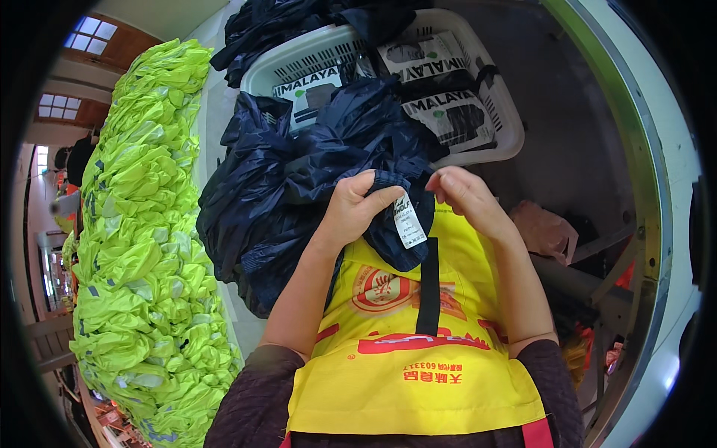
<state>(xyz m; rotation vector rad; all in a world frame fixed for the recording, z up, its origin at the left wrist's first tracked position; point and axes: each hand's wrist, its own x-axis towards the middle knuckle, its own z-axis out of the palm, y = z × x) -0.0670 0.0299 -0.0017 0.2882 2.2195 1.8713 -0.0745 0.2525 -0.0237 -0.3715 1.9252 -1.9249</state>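
My left hand [354,207] is closed on the elastic waistband of a dark navy garment [299,168], thumb on top. From that band hangs a white printed label [408,222], facing up just right of my left fingers. Close to the label's right side, my right hand [464,196] is raised with thumb and forefinger pinched together. Whatever lies in that pinch is too small to make out. Most of the shiny navy cloth spreads to the left and ahead of my hands, bunched in loose folds, and its lower end drops over my yellow apron [358,396].
A white plastic basket [511,131] stands ahead, holding printed packets [448,119]. More dark cloth [276,30] lies at its far left. A long heap of neon yellow-green garments [146,231] fills the left. On the right are a metal frame [648,194] and a pinkish plastic bag [549,231].
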